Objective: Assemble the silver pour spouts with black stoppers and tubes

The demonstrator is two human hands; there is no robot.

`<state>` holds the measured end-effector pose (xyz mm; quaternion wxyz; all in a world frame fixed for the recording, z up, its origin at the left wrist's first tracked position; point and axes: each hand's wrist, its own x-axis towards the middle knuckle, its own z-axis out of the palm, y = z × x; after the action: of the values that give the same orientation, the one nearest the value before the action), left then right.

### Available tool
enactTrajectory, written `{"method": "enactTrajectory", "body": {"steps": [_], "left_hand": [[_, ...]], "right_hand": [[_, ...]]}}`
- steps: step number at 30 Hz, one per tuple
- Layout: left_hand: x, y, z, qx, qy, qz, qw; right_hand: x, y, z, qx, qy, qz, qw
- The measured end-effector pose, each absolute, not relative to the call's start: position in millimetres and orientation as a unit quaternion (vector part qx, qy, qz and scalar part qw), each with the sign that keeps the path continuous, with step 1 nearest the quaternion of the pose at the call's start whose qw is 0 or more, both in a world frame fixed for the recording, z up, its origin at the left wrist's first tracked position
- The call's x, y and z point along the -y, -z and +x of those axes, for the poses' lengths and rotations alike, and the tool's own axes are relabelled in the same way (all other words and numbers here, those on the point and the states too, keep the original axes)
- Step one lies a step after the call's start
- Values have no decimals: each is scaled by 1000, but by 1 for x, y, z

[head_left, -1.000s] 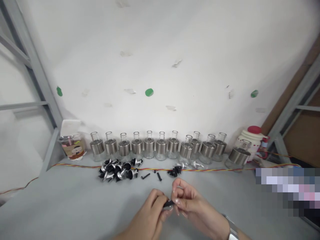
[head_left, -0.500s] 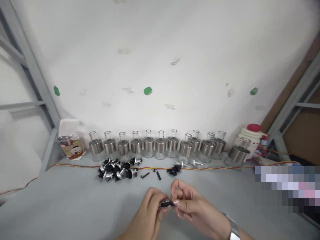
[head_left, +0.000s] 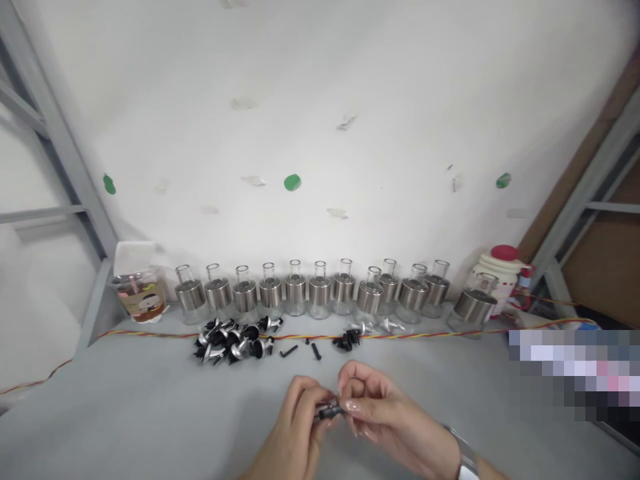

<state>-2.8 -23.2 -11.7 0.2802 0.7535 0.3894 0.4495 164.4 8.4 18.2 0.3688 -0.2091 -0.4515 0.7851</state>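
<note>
My left hand (head_left: 299, 421) is closed around a small black and silver pourer spout (head_left: 327, 410), mostly hidden by the fingers. My right hand (head_left: 376, 410), a metal watch band at its wrist, pinches the right end of the same spout between thumb and fingertips. Both hands are low over the table, almost touching each other. Beyond them lies a heap of black and silver pourer spouts (head_left: 235, 340). Right of the heap are small loose black pieces (head_left: 316, 351) and a little cluster of black parts (head_left: 347, 340). Two silver spout tops (head_left: 392, 325) rest behind that cluster.
Glass bottles with steel bands (head_left: 320, 291) stand in a row along the wall. A twisted red and yellow wire (head_left: 425, 336) crosses the grey table (head_left: 150, 407). A drink cup (head_left: 143, 297) stands at the left; a cream flask with red lid (head_left: 503, 267) at the right.
The view has shifted slightly. The spout has turned a little between my fingers and shows slightly more of its side. Both hands keep their hold.
</note>
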Motion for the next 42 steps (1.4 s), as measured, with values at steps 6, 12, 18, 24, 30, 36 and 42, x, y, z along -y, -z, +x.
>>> {"method": "enactTrajectory", "body": {"steps": [6,12,18,24,30,36,42], "left_hand": [[23,12,-3,-418,-460,730,284],[22,13,-3,-406,-456,748,260],[19,8,-8,-392,-398,790,253],[18,0,-11,-369,-349,823,254],[18,2,-13,-357,-367,822,247],[21,-10,-9,-376,-370,792,307],[18,-1,-4,-405,-402,697,435]], "right_hand": [[-9,-14,159,486,-750,-200,401],[-11,-9,161,525,-725,-197,399],[-11,-11,166,586,-689,-210,371],[-4,-24,171,627,-655,-244,344],[-5,-27,175,703,-531,-337,333],[-3,-25,173,772,-398,-357,344],[-2,-20,173,822,-292,-335,357]]}}
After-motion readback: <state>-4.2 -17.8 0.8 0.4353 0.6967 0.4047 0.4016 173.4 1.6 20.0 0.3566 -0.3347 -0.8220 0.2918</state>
